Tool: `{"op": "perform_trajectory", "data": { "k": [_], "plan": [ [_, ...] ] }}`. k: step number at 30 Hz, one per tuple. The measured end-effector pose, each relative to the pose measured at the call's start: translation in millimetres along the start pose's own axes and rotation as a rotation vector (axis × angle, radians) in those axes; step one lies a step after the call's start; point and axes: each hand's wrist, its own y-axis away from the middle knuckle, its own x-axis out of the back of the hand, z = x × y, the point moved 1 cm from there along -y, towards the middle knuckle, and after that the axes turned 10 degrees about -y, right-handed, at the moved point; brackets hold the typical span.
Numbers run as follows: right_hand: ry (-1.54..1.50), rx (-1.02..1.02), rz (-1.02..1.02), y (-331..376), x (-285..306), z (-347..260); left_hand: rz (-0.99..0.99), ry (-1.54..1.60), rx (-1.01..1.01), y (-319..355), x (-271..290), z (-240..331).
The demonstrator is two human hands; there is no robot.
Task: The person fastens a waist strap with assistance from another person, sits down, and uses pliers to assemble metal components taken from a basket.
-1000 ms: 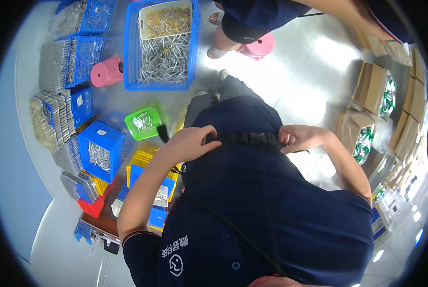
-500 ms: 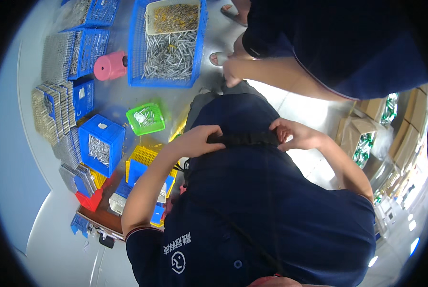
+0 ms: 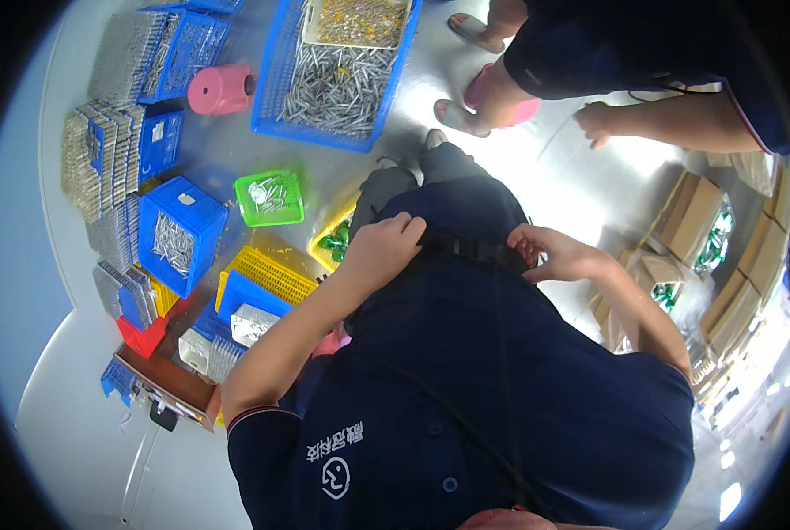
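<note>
I look down my own dark blue shirt. A black strap point(image 3: 470, 250) runs across my waist. My left hand point(image 3: 384, 249) lies curled over the strap's left end, fingers closed on it. At the strap's right end, my right hand point(image 3: 554, 256) pinches it with thumb and fingers. Both forearms bend in from the sides. My grey trouser legs point(image 3: 412, 181) show just beyond the strap.
Another person point(image 3: 607, 44) in dark blue stands at the top right, one hand point(image 3: 600, 124) hanging, sandalled feet by a pink stool. On the floor to the left: a large blue crate point(image 3: 337, 75) of metal pins, a green basket point(image 3: 269, 198), a blue bin point(image 3: 176, 231), yellow baskets. Cardboard boxes point(image 3: 691, 216) lie right.
Both hands stay on the strap at my waist. The other person has stepped further right and their arm has drawn away from in front of me. The crates sit slightly lower in view.
</note>
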Motion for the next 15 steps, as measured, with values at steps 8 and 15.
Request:
{"op": "perform_trajectory", "data": {
  "k": [8,15],
  "plan": [
    [0.111,-0.021,0.077,2,0,-6,-0.221,0.302,0.252,14,-4,-10],
    [0.280,-0.148,0.075,6,1,-22,-0.364,0.296,0.243,28,4,-16]
  ]
}}
